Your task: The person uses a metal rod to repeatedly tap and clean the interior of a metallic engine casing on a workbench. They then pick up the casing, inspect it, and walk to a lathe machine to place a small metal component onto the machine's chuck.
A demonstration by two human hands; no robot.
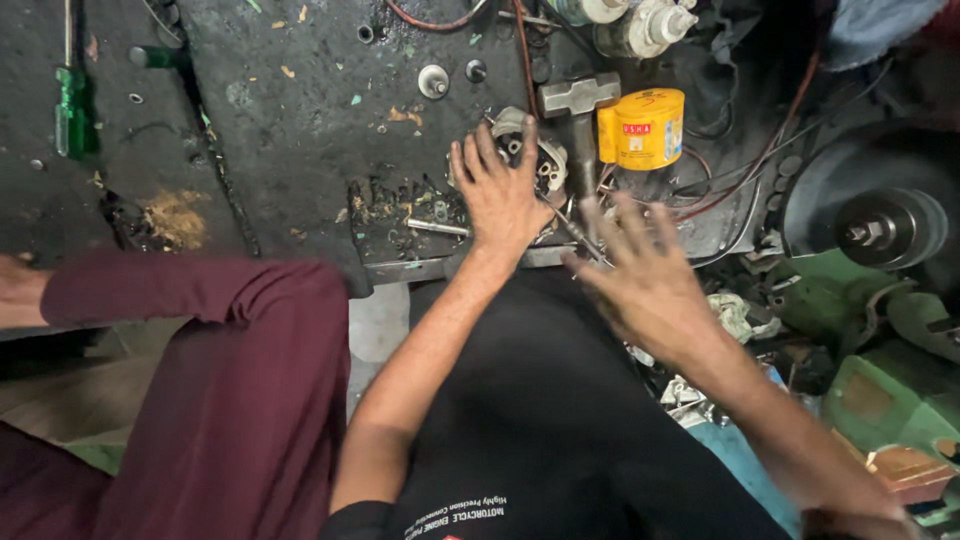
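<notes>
Metal part: a pale, round metal part (530, 150) lies on the dark, greasy table (300, 110), just above the centre of the frame; much of it is hidden under a hand.
Left hand: the left hand (500, 195) lies flat on the part, fingers spread and pointing to the top of the frame; its grip is open and closes on nothing.
Right hand: the right hand (640, 275) hovers just right of centre, blurred, fingers spread wide, holding nothing; it is near the left hand but apart from it.
Close by: a hammer (580, 110) lies just right of the part, head toward the top; a yellow tin (643, 128) stands touching or just beside the hammer; a short metal rod (437, 227) lies left of the left wrist among small scraps.
Further out: red wires (740, 170) curl right of the tin; a dark wheel (880, 225) sits at the right edge; a green screwdriver (75, 110) lies at upper left.
Other person: a maroon sleeve (200, 290) crosses the lower left.
Edges and room: the table's front edge runs just under the left wrist; the barest stretch of table is at upper centre-left.
</notes>
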